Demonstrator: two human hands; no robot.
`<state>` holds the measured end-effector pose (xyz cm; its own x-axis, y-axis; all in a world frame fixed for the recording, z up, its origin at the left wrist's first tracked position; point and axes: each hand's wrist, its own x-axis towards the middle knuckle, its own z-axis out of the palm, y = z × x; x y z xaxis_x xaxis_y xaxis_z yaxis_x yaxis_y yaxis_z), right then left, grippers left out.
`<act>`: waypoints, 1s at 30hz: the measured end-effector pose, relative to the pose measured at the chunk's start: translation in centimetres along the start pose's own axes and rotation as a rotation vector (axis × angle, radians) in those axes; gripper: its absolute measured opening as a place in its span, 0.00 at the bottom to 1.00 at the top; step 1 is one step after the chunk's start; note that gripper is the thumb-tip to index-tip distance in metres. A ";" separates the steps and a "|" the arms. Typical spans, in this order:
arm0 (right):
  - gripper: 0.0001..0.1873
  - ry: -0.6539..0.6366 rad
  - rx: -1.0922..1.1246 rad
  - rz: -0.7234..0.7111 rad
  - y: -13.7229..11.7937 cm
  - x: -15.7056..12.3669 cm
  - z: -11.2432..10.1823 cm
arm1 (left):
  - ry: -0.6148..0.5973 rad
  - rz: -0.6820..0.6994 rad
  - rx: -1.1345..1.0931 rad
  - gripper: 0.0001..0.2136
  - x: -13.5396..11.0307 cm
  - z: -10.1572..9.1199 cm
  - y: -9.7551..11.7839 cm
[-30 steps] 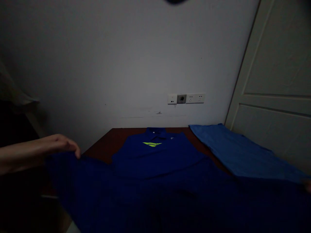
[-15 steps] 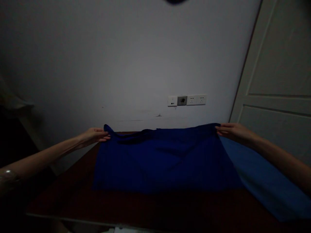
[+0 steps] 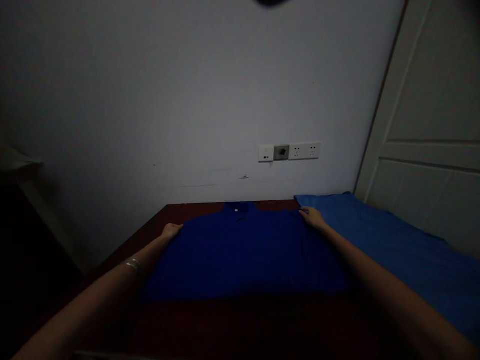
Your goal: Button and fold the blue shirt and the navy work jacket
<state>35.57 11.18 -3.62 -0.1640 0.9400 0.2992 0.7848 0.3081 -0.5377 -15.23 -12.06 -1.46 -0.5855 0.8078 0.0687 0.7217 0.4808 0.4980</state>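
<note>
A dark blue collared shirt (image 3: 240,250) lies spread over a reddish-brown table (image 3: 225,325), its collar at the far side towards the wall. My left hand (image 3: 172,230) is closed on the shirt at its left shoulder edge. On the opposite shoulder edge, my right hand (image 3: 312,217) pinches the fabric between thumb and fingers. A small white label shows inside the collar. The shirt's lower part is in deep shadow.
Lighter blue cloth (image 3: 390,245) covers the table's right side. Behind the table stands a pale wall with a row of sockets (image 3: 288,152). A panelled door (image 3: 431,125) is at the right.
Both hands have gone down and closer together, laying the raised shirt flat on the table. Its collar now shows, and more of the lighter blue cloth is visible.
</note>
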 end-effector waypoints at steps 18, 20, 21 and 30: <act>0.18 0.107 -0.221 -0.130 -0.1 1.7 1.4 | 0.141 0.121 0.308 0.19 3.1 0.4 -0.3; 0.17 0.065 -0.287 -0.131 0.0 2.0 2.0 | 0.105 0.094 0.367 0.20 2.9 1.3 -0.4; 0.17 0.038 -0.323 -0.132 0.1 2.0 2.4 | 0.083 0.089 0.398 0.20 2.7 1.8 -0.5; 0.19 -0.055 -0.460 -0.133 1.4 0.6 4.3 | -0.023 0.169 0.579 0.22 2.4 3.2 -0.9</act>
<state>34.01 12.83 -7.59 -0.3024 0.9071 0.2929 0.9358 0.3409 -0.0895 -16.12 -9.51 -4.51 -0.4419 0.8931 0.0839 0.8914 0.4477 -0.0702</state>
